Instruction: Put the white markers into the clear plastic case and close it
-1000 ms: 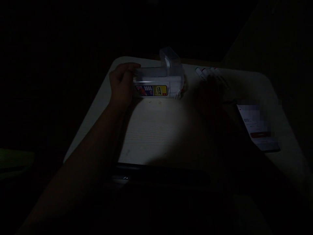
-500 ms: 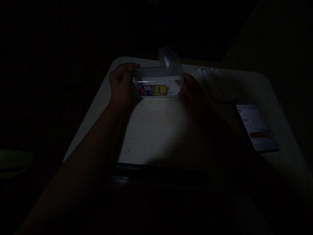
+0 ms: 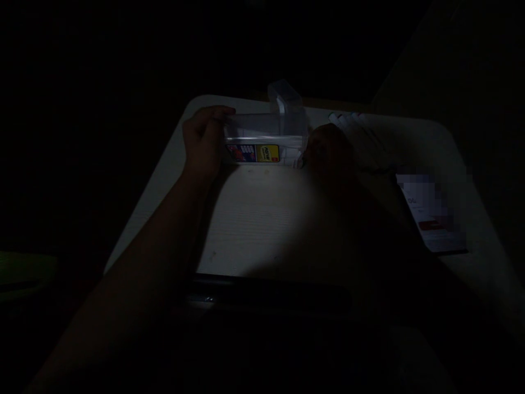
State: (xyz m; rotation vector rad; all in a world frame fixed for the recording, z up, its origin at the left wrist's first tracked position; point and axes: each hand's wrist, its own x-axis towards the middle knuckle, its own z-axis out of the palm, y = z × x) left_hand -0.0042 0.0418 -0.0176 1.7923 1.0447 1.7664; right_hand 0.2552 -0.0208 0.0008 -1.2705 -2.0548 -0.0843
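Observation:
A clear plastic case (image 3: 262,127) with a blue and yellow label lies on its side on the white table (image 3: 254,213). Its hinged lid (image 3: 285,98) stands up at the right end, and white marker-like sticks show inside. My left hand (image 3: 203,142) is wrapped round the left end of the case. Just beyond the open right end, my right hand (image 3: 330,150) is curled in deep shadow. Whether anything is between its fingers is too dark to make out. Several white markers (image 3: 361,134) with coloured ends lie to the right of that hand.
A phone (image 3: 430,216) with a lit, partly pixelated screen lies on the table's right side. Along the table's near edge runs a dark bar (image 3: 270,290). Something green (image 3: 27,271) shows at the far left. The surroundings are very dark.
My right hand has moved a little to the right, away from the open end of the case. The left hand keeps its hold, and the case has barely shifted.

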